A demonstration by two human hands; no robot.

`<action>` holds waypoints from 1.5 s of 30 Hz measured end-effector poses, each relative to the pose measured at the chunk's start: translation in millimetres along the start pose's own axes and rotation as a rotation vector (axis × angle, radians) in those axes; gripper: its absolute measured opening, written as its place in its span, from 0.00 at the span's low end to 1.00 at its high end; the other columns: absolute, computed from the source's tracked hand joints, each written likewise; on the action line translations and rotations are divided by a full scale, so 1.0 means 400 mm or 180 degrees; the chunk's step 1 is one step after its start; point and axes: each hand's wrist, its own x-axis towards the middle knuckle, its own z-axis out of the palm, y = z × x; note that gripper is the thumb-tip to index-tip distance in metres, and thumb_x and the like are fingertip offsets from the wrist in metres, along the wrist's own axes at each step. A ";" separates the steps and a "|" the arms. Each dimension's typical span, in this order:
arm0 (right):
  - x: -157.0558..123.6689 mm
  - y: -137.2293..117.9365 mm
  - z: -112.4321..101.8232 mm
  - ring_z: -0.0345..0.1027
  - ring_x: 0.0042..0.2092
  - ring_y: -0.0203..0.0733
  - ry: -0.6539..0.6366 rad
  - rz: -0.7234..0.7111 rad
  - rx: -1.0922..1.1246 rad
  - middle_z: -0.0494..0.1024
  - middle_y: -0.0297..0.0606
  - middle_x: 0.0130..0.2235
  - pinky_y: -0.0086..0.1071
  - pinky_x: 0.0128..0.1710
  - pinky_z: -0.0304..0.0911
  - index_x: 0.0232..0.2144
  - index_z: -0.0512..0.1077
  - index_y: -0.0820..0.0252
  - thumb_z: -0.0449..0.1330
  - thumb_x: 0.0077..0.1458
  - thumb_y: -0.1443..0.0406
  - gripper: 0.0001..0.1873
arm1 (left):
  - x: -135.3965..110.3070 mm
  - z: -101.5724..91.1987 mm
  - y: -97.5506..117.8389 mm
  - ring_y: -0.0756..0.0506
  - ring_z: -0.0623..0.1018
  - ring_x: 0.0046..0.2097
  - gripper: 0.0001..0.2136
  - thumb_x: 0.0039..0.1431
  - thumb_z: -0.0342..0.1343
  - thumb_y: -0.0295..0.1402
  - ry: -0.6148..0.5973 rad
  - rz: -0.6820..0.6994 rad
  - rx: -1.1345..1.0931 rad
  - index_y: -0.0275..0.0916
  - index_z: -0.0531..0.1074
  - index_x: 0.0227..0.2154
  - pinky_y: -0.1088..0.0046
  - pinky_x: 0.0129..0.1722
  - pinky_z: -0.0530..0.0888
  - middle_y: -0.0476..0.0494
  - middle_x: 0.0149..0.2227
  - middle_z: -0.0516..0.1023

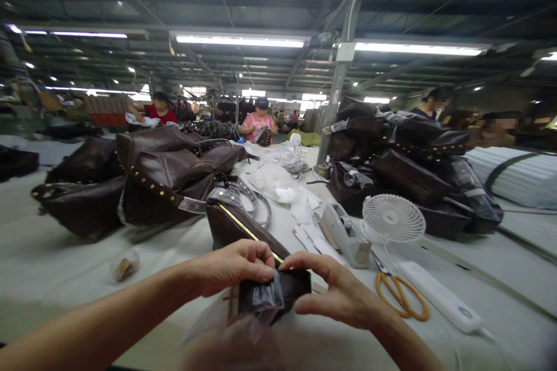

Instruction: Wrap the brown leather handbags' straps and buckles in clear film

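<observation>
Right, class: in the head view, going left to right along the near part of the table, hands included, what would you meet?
Small clear packet with something brown inside, left hand, right hand, orange-handled scissors, long white corded bar.

From my remote position I observe a pale-covered table extending below and beyond the fingers; a grey post farther off, to their right; lit fluorescent tubes above them, beneath a dark roof; bright windows far behind.
</observation>
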 end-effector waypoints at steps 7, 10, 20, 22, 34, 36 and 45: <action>0.022 -0.016 -0.004 0.70 0.38 0.40 -0.0160 0.0017 0.0232 0.77 0.28 0.35 0.28 0.38 0.64 0.40 0.76 0.52 0.69 0.41 0.70 0.20 | -0.004 -0.020 -0.002 0.54 0.63 0.26 0.16 0.46 0.67 0.41 -0.0019 0.0336 0.0109 0.34 0.73 0.31 0.79 0.25 0.57 0.51 0.25 0.70; 0.018 -0.011 -0.005 0.70 0.39 0.42 -0.0111 -0.0013 0.0254 0.78 0.29 0.36 0.30 0.39 0.65 0.40 0.77 0.52 0.70 0.41 0.68 0.20 | 0.000 -0.038 0.003 0.53 0.64 0.27 0.15 0.47 0.65 0.42 0.0079 0.0619 0.0668 0.32 0.77 0.29 0.78 0.26 0.59 0.48 0.25 0.72; 0.017 -0.019 -0.008 0.71 0.43 0.44 -0.0356 0.0185 0.0469 0.80 0.30 0.40 0.30 0.44 0.64 0.41 0.78 0.53 0.72 0.38 0.63 0.23 | 0.012 -0.044 0.033 0.50 0.69 0.30 0.10 0.57 0.58 0.38 -0.0533 0.1533 0.2369 0.36 0.70 0.28 0.77 0.31 0.65 0.49 0.27 0.71; 0.017 -0.025 -0.011 0.71 0.44 0.44 -0.0445 0.0301 0.0496 0.80 0.31 0.40 0.30 0.45 0.64 0.41 0.79 0.53 0.73 0.37 0.61 0.23 | 0.008 -0.039 0.039 0.50 0.67 0.31 0.07 0.59 0.54 0.34 -0.0706 0.1694 0.2696 0.37 0.67 0.28 0.77 0.32 0.64 0.50 0.28 0.69; -0.001 -0.020 -0.009 0.70 0.47 0.45 -0.0357 0.0073 0.0217 0.79 0.33 0.43 0.33 0.49 0.63 0.42 0.78 0.53 0.72 0.41 0.64 0.22 | -0.008 -0.015 0.046 0.50 0.64 0.33 0.04 0.63 0.45 0.31 -0.0808 0.1615 0.3406 0.40 0.59 0.31 0.75 0.34 0.62 0.50 0.32 0.65; -0.007 -0.025 0.002 0.69 0.46 0.44 -0.0258 -0.0120 0.0027 0.78 0.34 0.42 0.32 0.48 0.63 0.43 0.77 0.54 0.71 0.43 0.66 0.21 | -0.009 -0.020 0.049 0.50 0.64 0.33 0.05 0.64 0.44 0.33 -0.0814 0.1491 0.3285 0.40 0.60 0.31 0.76 0.34 0.62 0.51 0.31 0.65; -0.012 -0.035 0.027 0.69 0.43 0.40 -0.0192 -0.0112 0.0157 0.77 0.33 0.41 0.29 0.43 0.62 0.45 0.75 0.53 0.69 0.45 0.73 0.23 | 0.003 -0.035 0.062 0.50 0.61 0.33 0.06 0.62 0.46 0.32 -0.0980 0.1230 0.2873 0.39 0.60 0.29 0.76 0.33 0.61 0.52 0.29 0.61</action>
